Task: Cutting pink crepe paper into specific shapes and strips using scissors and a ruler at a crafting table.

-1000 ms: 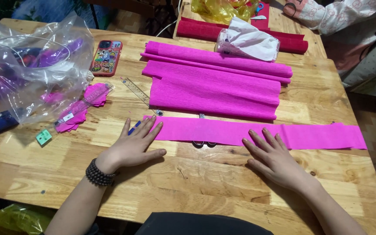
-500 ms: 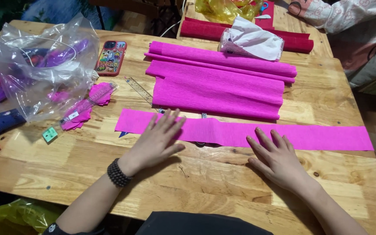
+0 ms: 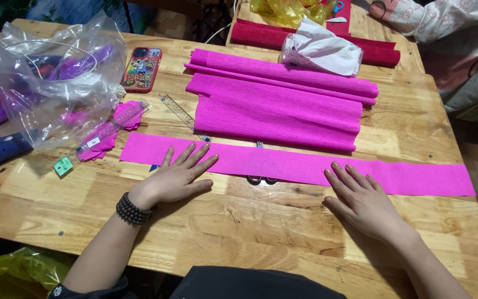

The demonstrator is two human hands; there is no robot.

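Note:
A long strip of magenta crepe paper (image 3: 283, 164) lies flat across the wooden table (image 3: 261, 221). My left hand (image 3: 179, 177) rests palm down with spread fingers on the strip's left part. My right hand (image 3: 360, 202) lies flat with its fingertips on the strip's right part. Neither hand grips anything. Scissors (image 3: 261, 178) lie under the strip between my hands, only the handles showing. Behind the strip sits a larger folded sheet of the same magenta crepe paper (image 3: 278, 111).
At left: a clear plastic bag (image 3: 51, 77) with purple items, a phone (image 3: 142, 68) in a colourful case, pink paper scraps (image 3: 112, 130), a clear ruler (image 3: 181, 113). A tissue pack (image 3: 322, 52) and red paper rolls (image 3: 372, 52) lie at the back. Another person's sleeve (image 3: 438, 19) is top right.
The strip now lies spread out further to the left and flatter. My left hand has slid along it to the left; my right hand stays pressed on the right part.

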